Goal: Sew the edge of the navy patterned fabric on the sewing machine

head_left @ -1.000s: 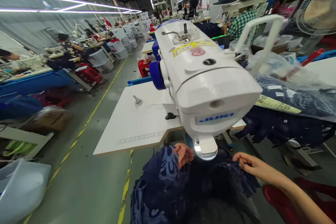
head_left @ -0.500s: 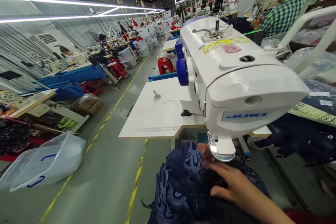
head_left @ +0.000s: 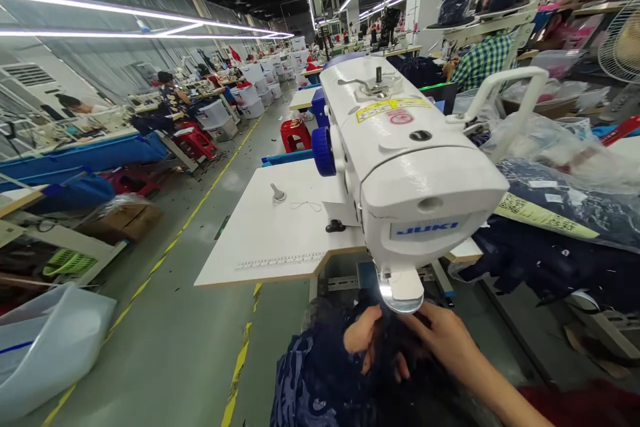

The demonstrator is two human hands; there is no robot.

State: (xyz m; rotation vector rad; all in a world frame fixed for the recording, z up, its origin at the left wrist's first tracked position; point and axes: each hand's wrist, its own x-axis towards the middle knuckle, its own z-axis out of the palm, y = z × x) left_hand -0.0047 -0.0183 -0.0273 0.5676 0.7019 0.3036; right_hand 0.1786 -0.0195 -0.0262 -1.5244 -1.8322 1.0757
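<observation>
I'm at a white tabletop (head_left: 250, 233) with a ruler scale (head_left: 280, 260) printed near its front edge, and a loop of thread (head_left: 306, 206) lies on it beside a small grey object (head_left: 278, 193). A white machine (head_left: 415, 180) rises over its right side, its blue handwheel (head_left: 324, 151) facing left. Past it the workshop runs far back under strip lights (head_left: 150, 20), with a red stool (head_left: 295, 135) behind the tabletop, yellow tape (head_left: 239, 373) along the green floor (head_left: 165, 360) and a pale tub (head_left: 60, 340) at lower left. To my right, dark bundles (head_left: 555, 260) lie under plastic, and someone in a checked shirt (head_left: 485, 60) sits beyond. The navy cloth (head_left: 310, 380) hangs bunched in front of the tabletop, below the machine's head, spreading under and between my hands. My left hand (head_left: 363, 332) is curled around a fold of it; my right hand (head_left: 447, 337) reaches in from the other side, its fingertips lost in the dark cloth, so I cannot tell whether they grip.
</observation>
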